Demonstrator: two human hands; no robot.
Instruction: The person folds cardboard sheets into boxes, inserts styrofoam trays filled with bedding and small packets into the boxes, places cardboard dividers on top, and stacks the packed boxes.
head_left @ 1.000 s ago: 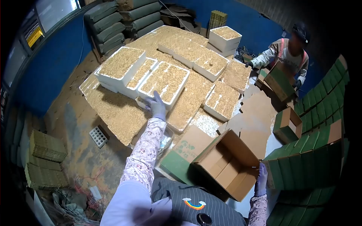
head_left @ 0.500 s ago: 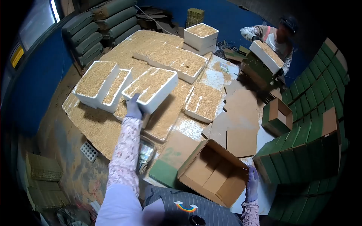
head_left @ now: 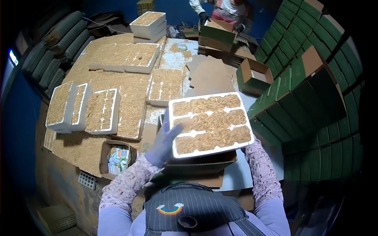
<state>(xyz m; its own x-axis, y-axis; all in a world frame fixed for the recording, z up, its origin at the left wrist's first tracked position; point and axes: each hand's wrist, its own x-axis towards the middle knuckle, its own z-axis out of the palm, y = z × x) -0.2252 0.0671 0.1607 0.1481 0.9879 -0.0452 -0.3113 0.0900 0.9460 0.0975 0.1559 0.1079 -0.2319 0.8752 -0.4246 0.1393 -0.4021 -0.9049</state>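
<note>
A white foam box (head_left: pixel 210 125) filled with tan grainy material is held up, tilted toward me, over an open green cardboard box (head_left: pixel 197 167). My left hand (head_left: pixel 163 139), in a purple glove, grips its left side with the thumb over the rim. My right hand is hidden behind the box's lower right corner; only the patterned sleeve shows there. Left of my left hand, another filled white box (head_left: pixel 103 111) rests on the grain-covered table (head_left: pixel 78 151). A small carton of colourful packets (head_left: pixel 118 157) stands near the table's front edge.
A co-worker (head_left: pixel 230 11) in dark gloves handles a green carton (head_left: pixel 216 36) holding a filled foam box. Green cartons (head_left: pixel 311 90) are stacked at the right, beside an open one (head_left: pixel 255 76). More foam boxes (head_left: pixel 147 24) stand at the back; flat cardboard (head_left: pixel 210 74) lies mid-table.
My left hand has brought the foam box rightward over the open carton. My right arm has moved up behind the foam box. The co-worker's foam box is now down in a green carton.
</note>
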